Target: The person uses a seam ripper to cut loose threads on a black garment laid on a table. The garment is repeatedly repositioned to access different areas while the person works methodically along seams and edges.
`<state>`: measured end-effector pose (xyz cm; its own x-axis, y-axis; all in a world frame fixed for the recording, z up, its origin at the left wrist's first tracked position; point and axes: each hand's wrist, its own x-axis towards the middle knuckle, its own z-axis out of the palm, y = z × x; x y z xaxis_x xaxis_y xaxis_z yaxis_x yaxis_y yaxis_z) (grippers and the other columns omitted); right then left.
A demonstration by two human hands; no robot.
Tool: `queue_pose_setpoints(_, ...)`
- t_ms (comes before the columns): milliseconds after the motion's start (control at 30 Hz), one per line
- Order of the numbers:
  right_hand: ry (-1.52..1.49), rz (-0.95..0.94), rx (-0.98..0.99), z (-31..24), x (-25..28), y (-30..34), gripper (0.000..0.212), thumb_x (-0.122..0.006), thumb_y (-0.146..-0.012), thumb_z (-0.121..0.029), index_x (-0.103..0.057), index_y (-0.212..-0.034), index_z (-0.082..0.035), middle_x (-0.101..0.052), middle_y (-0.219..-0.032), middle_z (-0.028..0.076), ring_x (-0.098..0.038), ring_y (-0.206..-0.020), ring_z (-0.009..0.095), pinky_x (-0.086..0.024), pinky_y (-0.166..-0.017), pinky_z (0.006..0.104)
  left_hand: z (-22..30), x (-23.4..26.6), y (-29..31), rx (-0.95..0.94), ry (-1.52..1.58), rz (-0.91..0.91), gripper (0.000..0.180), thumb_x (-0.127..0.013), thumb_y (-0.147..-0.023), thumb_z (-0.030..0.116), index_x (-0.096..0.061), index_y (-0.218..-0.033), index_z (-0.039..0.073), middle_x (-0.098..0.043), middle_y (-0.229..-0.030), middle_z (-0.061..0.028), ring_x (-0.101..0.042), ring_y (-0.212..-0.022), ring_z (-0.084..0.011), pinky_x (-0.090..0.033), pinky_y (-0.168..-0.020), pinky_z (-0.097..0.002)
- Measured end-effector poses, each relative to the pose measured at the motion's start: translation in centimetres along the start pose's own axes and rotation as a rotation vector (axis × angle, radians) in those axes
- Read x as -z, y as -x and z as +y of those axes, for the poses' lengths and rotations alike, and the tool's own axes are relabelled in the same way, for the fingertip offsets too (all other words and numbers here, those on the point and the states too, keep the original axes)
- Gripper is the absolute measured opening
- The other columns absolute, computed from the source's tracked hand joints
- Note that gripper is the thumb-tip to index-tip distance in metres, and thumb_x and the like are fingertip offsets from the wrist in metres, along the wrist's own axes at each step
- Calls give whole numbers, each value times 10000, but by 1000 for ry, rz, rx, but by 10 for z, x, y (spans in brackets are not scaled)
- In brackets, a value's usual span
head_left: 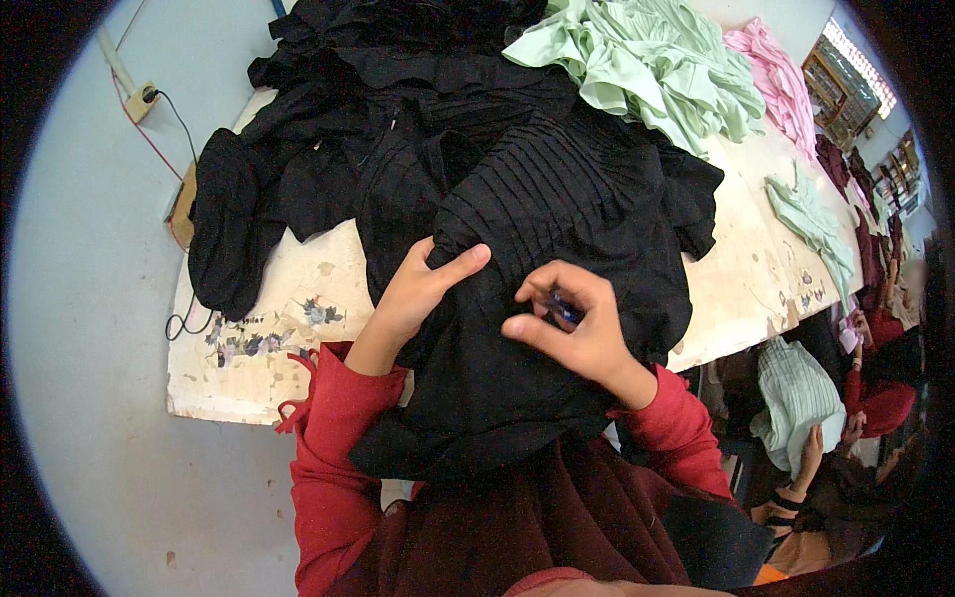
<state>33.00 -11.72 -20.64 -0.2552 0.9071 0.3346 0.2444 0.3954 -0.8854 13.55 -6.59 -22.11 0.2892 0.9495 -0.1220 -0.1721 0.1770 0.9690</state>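
A black garment [537, 214] with rows of narrow pleats lies in front of me, its lower part hanging over the table's near edge. My left hand [413, 289] grips it at the left side of the pleats, thumb on top and fingers tucked under the cloth. Over the cloth to the right is my right hand [577, 323], its fingers curled and its thumb apart from the fingertips. A small dark blue object [565, 308] sits in that palm, mostly hidden by the fingers; its kind is not clear.
More black clothing [398, 60] is heaped behind on the pale, worn table [736, 289]. Light green garments [647, 65] and a pink one [771, 75] lie at the far right. A cabled socket [142, 99] is on the left wall. Co-workers handle cloth [796, 398] at right.
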Motion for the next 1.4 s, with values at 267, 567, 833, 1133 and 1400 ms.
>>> queue_pose_setpoints(267, -323, -86, -217, 15, -21, -2, 126, -703, -831, -95, -626, -864, -2, -586, -740, -45, -530, -699, 60, -421, -642, 221, -8, 16, -2, -62, -96, -47, 523, -818, -717, 230, -587, -1096, -47, -639, -1041, -100, -598, -939, -176, -453, -880, -304)
queue_pose_setpoints(567, 188, 60, 119, 13, 5, 1, 335, -771, -733, -220, -643, -1013, -88, -671, -863, 53, -643, -708, 155, -491, -608, 272, 3, 10, 1, 4, -32, -78, 561, -838, -658, 137, -582, -1119, -53, -643, -1058, -118, -606, -948, -185, -449, -895, -300)
queue_pose_setpoints(833, 515, 66, 382, 1, 5, 0, 180, -741, -745, -233, -682, -883, -134, -686, -753, 36, -662, -636, 207, -485, -555, 316, 4, 11, -1, 30, -6, -144, 477, -822, -672, 105, -612, -1074, -43, -661, -1012, -107, -623, -896, -170, -468, -856, -288)
queue_pose_setpoints(1133, 522, 83, 366, 5, 4, -3, 173, -741, -748, -239, -678, -866, -131, -679, -717, 49, -653, -591, 221, -481, -522, 313, 9, 6, 2, 31, -7, -110, 488, -818, -677, 99, -603, -1091, -43, -659, -1019, -110, -622, -906, -177, -465, -871, -298)
queue_pose_setpoints(1400, 400, 37, 239, -2, 6, -2, 174, -734, -757, -254, -676, -867, -132, -667, -691, 65, -647, -571, 246, -483, -503, 326, 6, 5, 2, 23, -26, -58, 524, -831, -664, 112, -588, -1099, -49, -648, -1044, -117, -617, -924, -185, -462, -875, -302)
